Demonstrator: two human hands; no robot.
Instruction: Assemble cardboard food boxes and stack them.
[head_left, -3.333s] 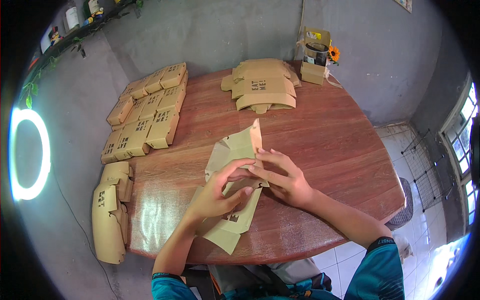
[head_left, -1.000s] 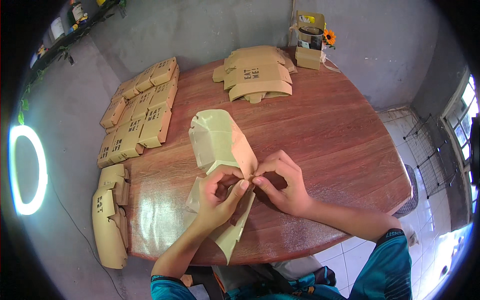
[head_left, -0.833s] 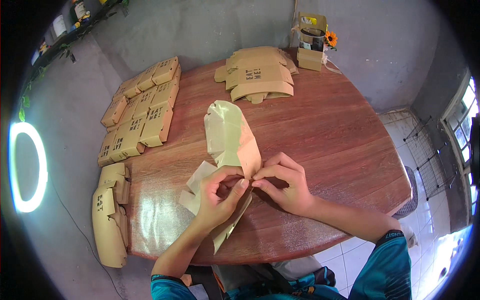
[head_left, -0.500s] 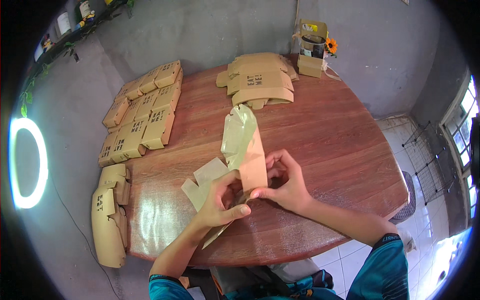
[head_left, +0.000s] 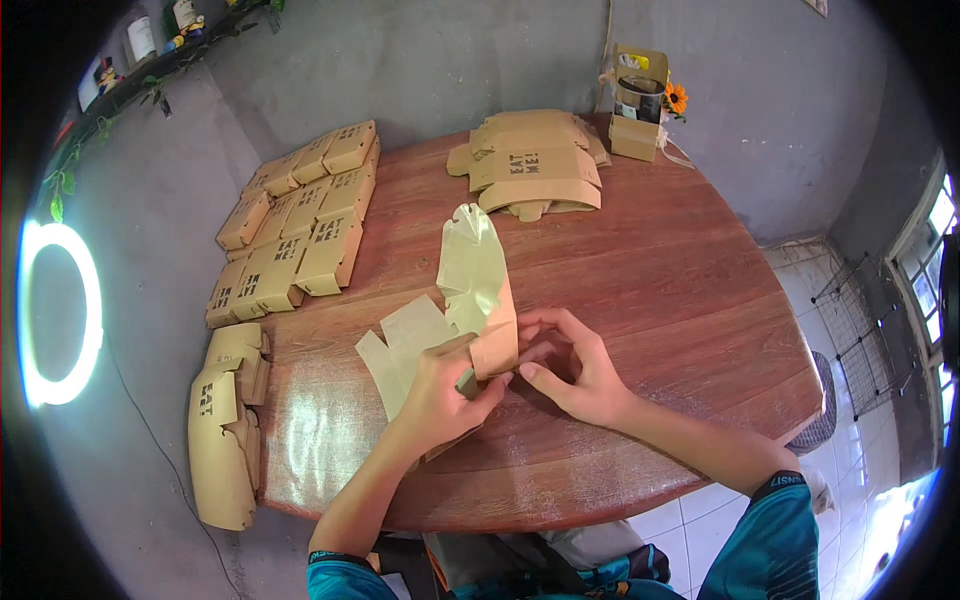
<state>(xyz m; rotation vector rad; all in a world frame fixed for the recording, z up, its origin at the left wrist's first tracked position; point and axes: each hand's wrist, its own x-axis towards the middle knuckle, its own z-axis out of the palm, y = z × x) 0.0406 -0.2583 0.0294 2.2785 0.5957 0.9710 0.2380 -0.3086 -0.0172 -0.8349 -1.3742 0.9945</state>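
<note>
Fingers of both hands close on the near end of a half-folded cardboard box (head_left: 470, 300) at the middle of the frame, low on the round wooden table (head_left: 700, 300). The left hand (head_left: 440, 395) clamps a side wall from the left, thumb and fingertips pressed together on it; the right hand (head_left: 575, 370) curls around the corner from the right, fingers bent and touching the card. One green-lined flap (head_left: 472, 255) stands up and tilts away, while another lies flat at the left. This looks like the folding step, with a corner being tucked; the next move probably calls for pressing the tab home while holding the walls square. Further off, at the upper left, folded boxes (head_left: 300, 230) sit in rows. Flat blanks (head_left: 530, 165) are stacked at the top centre, beside a small holder with a flower (head_left: 645, 100).
</note>
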